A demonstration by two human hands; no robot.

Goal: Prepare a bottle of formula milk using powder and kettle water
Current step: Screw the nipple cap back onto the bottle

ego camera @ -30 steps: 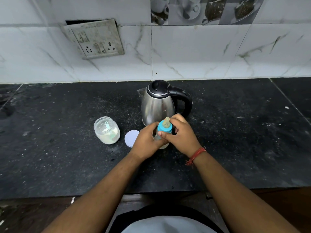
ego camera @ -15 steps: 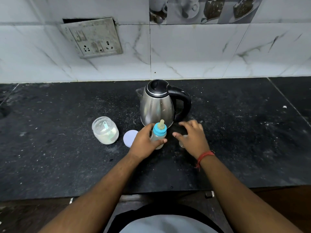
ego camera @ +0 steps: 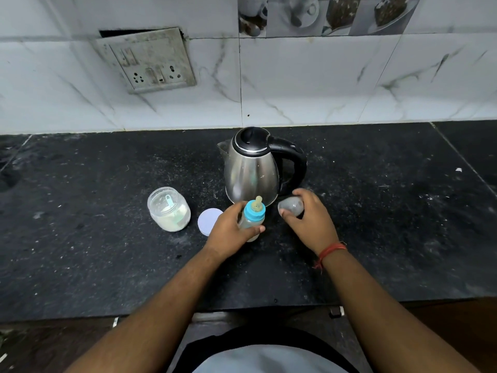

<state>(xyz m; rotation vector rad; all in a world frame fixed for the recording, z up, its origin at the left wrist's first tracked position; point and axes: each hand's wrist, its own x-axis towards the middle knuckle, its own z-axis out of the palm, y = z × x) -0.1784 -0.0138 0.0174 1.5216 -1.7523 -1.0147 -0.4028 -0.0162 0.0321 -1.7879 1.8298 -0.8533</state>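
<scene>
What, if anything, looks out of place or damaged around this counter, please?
The socket plate on the wall hangs askew, with a dark gap showing above its top edge. The jar of powder stands open, its lid lying flat beside it. Pale specks dust the counter. No spill shows.

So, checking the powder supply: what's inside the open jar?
The jar holds pale powder in its lower part, with a light blue scoop standing in it. The scoop's bowl is buried, so unseen.

We see soft, even, slightly cool light with only faint shadows on the black counter (ego camera: 107,251). The steel kettle (ego camera: 251,172) carries dull reflections, and the wide lens bends the wall tiles (ego camera: 322,84) near the edges.
</scene>
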